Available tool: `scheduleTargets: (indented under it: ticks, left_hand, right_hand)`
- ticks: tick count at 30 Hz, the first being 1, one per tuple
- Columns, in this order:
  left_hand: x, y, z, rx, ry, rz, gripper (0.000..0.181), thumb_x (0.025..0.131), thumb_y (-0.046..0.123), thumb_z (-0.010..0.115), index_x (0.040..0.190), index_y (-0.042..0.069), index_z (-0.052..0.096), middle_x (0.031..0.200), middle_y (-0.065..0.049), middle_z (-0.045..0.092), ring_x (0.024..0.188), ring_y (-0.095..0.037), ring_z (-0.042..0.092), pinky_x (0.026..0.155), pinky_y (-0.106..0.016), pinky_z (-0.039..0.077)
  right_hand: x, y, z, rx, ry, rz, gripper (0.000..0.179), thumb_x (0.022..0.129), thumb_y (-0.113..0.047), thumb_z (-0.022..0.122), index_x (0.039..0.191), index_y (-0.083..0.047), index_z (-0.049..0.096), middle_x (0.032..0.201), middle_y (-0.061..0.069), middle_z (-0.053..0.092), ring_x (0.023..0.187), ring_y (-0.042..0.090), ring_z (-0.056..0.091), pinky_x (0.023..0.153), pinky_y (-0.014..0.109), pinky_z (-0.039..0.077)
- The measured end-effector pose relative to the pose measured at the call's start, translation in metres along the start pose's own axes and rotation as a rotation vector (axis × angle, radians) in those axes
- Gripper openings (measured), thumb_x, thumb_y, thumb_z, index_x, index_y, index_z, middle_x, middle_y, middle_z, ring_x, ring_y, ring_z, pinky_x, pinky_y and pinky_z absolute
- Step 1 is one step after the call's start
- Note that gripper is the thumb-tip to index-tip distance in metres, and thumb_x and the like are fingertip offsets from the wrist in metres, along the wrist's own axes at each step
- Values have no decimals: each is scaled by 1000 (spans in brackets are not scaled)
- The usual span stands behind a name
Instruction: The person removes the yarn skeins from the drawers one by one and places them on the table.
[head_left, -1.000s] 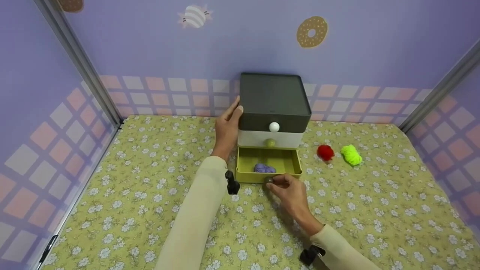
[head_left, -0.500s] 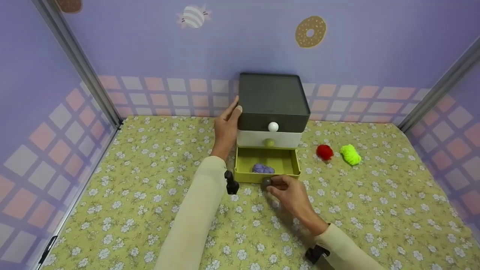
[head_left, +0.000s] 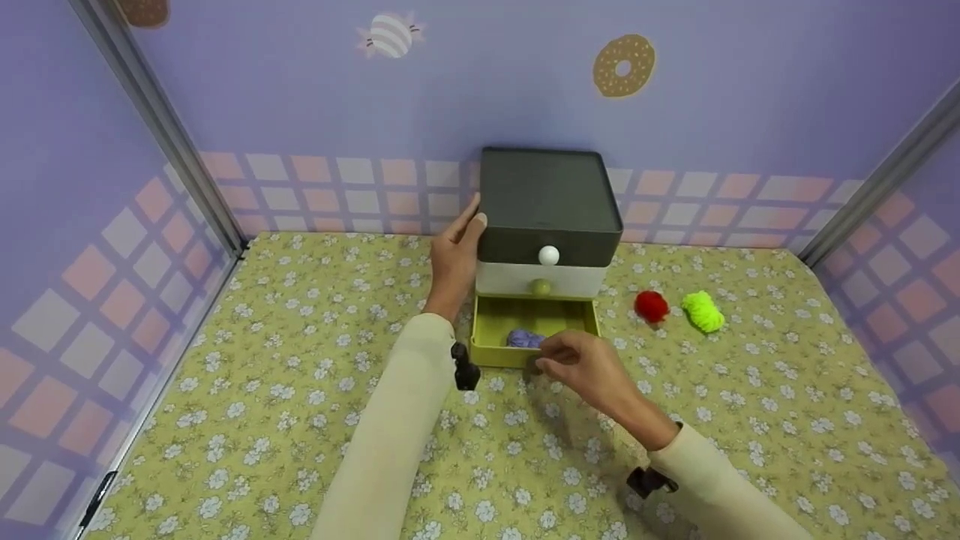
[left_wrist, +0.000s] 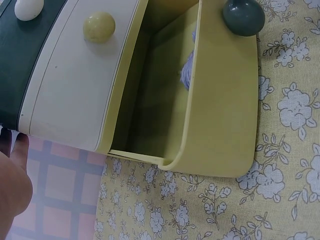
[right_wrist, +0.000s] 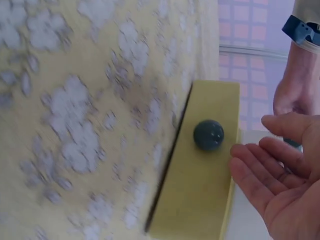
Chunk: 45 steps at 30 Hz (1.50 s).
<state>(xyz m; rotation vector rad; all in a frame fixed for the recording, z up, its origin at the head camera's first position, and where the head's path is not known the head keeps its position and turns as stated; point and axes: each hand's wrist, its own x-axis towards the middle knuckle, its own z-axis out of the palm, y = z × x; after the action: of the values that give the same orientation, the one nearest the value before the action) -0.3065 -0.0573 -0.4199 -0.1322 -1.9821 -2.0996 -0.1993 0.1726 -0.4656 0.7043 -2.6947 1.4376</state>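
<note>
A small drawer cabinet with a dark top, a white middle tier and a yellow bottom drawer stands by the back wall. That bottom drawer is pulled out, and a purple yarn bundle lies inside near its front. My left hand rests against the cabinet's left side, fingers extended along it. Over the drawer's front edge hovers my right hand, fingers loosely bent and holding nothing. The right wrist view shows the drawer's dark round knob free, just beside those fingertips.
Right of the cabinet, a red fluffy ball and a neon yellow-green yarn bundle lie on the flowered tablecloth. Purple patterned walls enclose the back and both sides.
My right hand pinched the bottom drawer's knob earlier; now it has let go and risen slightly over the drawer front. The left hand and cabinet look unmoved.
</note>
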Motion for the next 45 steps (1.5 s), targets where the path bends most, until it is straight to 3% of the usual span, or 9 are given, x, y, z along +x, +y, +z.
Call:
scheduleTargets:
  ticks: [2,8,15,19,25,30,39,42,45]
  left_hand:
    - [0,0,0,4,1,-1,47,112,43,56,158,33,54,163,12,46,139,-8,50,103,-33,42]
    - [-1,1,0,3,8,-4,47,112,44,56,157,35,55,164,9,45,149,-9,41,117,-35,39]
    - [-1,0,0,-20,-21,3,49,113,40,54,160,28,51,164,13,43,148,-8,42,97,-34,43]
    - [0,-1,-1,-10,-20,6,49,113,40,54,161,27,51,164,14,43,150,-7,39,97,-32,42]
    - [0,-1,-1,-3,-14,9,48,114,39,54,160,28,52,164,11,44,146,-6,44,95,-31,43]
    - [-1,-1,-1,-4,-13,11,48,114,38,54,160,28,52,163,13,45,122,-12,58,92,-32,44]
    - [0,0,0,1,-2,5,46,113,39,56,158,31,54,162,15,46,150,-8,39,116,-32,40]
    - [0,0,0,1,3,-10,46,112,40,56,157,33,55,162,13,46,142,-7,48,107,-32,45]
    - [1,0,0,-2,7,-23,46,112,42,57,157,34,55,162,12,46,109,-14,59,91,-33,48]
  right_hand:
    - [3,-1,-3,-5,-5,-24,16,98,-6,78,112,2,77,105,9,76,93,23,76,79,34,63]
    - [13,-1,-13,-57,-5,-87,18,98,-6,78,113,2,76,110,17,74,99,29,75,87,42,62]
    - [23,2,-18,-107,-1,-111,19,97,-7,80,115,-3,78,115,12,75,100,28,74,89,42,61]
    - [28,4,-19,-100,-15,-123,19,96,-4,80,114,-2,78,115,15,74,100,29,74,90,44,61]
    - [35,10,-19,-91,-50,-111,20,96,-2,79,115,0,77,115,21,73,105,34,73,90,49,61]
    - [40,14,-19,-102,-77,-81,21,97,-4,79,117,1,77,117,19,73,107,34,73,91,47,61]
    - [51,25,-17,-118,-119,-25,25,97,-6,80,120,4,76,119,17,74,110,35,73,93,48,60]
    - [54,29,-16,-127,-128,-42,26,96,-5,80,119,5,77,118,18,74,109,36,73,92,49,60]
    - [58,33,-15,-141,-138,-65,26,95,-5,81,118,5,77,118,19,75,108,37,74,91,50,61]
